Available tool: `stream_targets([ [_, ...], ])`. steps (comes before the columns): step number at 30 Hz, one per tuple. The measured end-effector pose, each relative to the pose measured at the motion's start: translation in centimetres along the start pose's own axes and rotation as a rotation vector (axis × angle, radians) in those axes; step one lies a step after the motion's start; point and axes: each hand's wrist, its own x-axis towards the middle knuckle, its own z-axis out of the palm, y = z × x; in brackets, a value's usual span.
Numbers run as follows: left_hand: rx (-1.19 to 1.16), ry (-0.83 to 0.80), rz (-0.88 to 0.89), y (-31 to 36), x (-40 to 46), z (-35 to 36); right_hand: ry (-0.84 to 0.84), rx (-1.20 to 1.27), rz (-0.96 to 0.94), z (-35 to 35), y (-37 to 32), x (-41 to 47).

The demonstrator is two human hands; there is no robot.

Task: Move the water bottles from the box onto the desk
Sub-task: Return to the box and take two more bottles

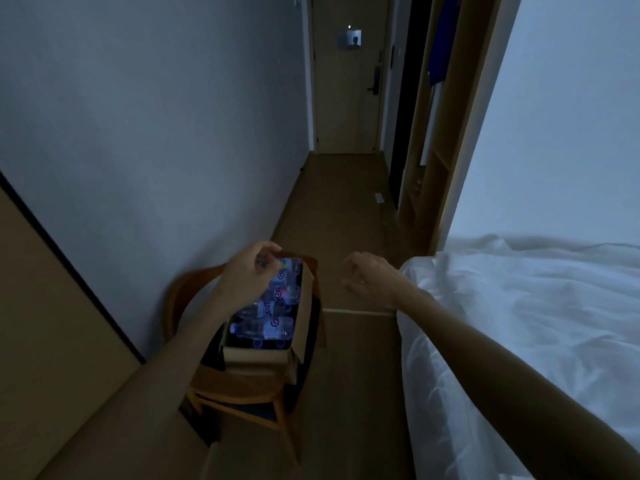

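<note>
A hotel-like bedroom: white-sheeted bed [540,306], entry door [346,98] with lock, open wardrobe [440,133].

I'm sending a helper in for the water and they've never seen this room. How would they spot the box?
Follow the grey wall left of the bed to the wooden chair. On its seat sits an open cardboard box, the only thing there showing blue-labelled water bottles.
</note>
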Motion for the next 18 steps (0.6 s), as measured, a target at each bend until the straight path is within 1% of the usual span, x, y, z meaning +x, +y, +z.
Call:
stream_targets([
  [5,0.004,-0.005,-0.057,-2.2,7.4,2.5,-0.101,0.098,-0.062,-0.8,3.8,8.4],
  [8,-0.011,0.021,-0.122,-4.2,11.0,3.4,-0.124,0.111,-0.103,-0.4,6.0,13.8],
  [12,-0.039,0.109,-0.242,-7.0,13.9,3.9,-0.160,0.117,-0.171,2.4,7.8,20.5],
  [18,-0.009,0.224,-0.362,-11.7,16.0,3.7,-0.289,0.132,-0.297,6.9,7.8,28.7],
])
